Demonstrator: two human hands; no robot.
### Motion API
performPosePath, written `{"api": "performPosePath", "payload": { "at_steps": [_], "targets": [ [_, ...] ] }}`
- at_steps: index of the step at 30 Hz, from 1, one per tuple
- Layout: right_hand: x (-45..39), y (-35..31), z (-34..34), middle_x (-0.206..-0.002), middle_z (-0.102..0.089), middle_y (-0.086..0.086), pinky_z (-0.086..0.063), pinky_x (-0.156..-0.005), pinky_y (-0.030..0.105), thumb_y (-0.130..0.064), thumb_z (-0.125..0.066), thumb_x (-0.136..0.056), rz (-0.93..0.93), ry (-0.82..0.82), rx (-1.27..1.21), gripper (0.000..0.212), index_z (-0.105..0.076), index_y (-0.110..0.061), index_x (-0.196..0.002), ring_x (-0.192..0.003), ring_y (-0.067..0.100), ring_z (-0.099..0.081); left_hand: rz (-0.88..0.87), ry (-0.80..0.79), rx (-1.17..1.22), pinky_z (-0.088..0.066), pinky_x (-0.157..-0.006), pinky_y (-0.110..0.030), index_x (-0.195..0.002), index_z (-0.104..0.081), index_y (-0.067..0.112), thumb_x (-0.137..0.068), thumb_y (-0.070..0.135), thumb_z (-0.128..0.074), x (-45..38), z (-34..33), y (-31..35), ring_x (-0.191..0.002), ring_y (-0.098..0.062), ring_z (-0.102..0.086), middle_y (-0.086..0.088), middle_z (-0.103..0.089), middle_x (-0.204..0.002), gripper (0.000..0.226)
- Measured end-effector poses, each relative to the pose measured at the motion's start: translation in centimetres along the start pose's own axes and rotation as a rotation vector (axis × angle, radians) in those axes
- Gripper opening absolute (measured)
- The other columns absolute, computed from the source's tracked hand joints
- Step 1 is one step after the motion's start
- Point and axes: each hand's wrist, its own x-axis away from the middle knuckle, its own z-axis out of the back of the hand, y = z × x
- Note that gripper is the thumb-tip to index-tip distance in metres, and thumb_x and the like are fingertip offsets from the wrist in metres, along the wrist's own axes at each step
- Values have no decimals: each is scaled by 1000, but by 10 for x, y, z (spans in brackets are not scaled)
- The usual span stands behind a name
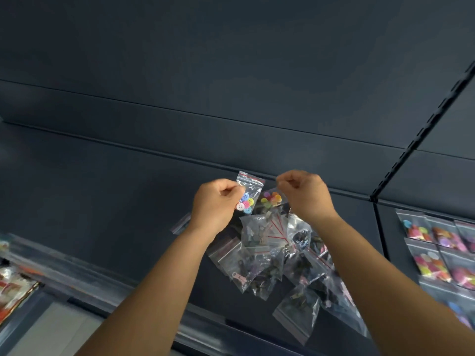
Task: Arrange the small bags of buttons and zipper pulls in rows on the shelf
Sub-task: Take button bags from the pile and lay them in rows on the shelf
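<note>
The left hand (216, 201) is pinching a bag of coloured buttons (248, 195) above the heap of zipper-pull bags (267, 255) on the dark shelf (102, 201), the right hand (305, 194) is curling round something unclear – the slick bag risks slipping back into the heap

Bag of mixed-colour buttons (248, 195): clear, red zip strip, upright, raised near the shelf (128, 201) back edge; second button bag (272, 199) just beside it. Heap of zipper-pull bags (277, 255): clear, overlapping, mid-shelf toward its front edge. Button bags in rows (442, 250): adjoining shelf section at right
</note>
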Motion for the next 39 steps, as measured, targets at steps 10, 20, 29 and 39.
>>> {"api": "performPosePath", "payload": {
  "at_steps": [10,20,29,39],
  "targets": [
    [-38,38,-8,-87,-67,3,-44,-57,23,-24,-68,-78,-80,-111,486,23,-63,-16,-100,-75,19,-60,-29,-63,-73,-55,-68,-25,-74,-66,30,-86,24,-63,-15,-18,1,-71,-3,-64,11,-69,-75,14],
    [-34,24,-1,-81,-65,-2,-41,-60,20,-19,-55,-87,-48,-55,297,12,-59,-25,-78,-71,15,-56,-20,-69,-72,-53,-70,-32,-83,-68,22,-87,21,-62,-16,-15,3,-66,-8,-60,5,-69,-78,7],
    [18,-14,34,-77,-71,-3,-54,-70,37,-12,-66,-84,18,41,-275,21,-56,-24,-98,-67,11,-61,-88,-142,73,-56,-78,-39,-82,-66,20,-85,16,-61,1,-25,29,-78,-15,-65,2,-71,-84,8],
    [83,9,78,-71,-65,-9,-47,-58,16,1,-69,-78,-9,220,-421,41,-53,-30,-100,-60,5,-60,-149,-400,197,-50,-66,-28,-77,-66,17,-84,0,-58,55,-70,47,-65,-15,-66,4,-73,-71,20]
  ]
}}
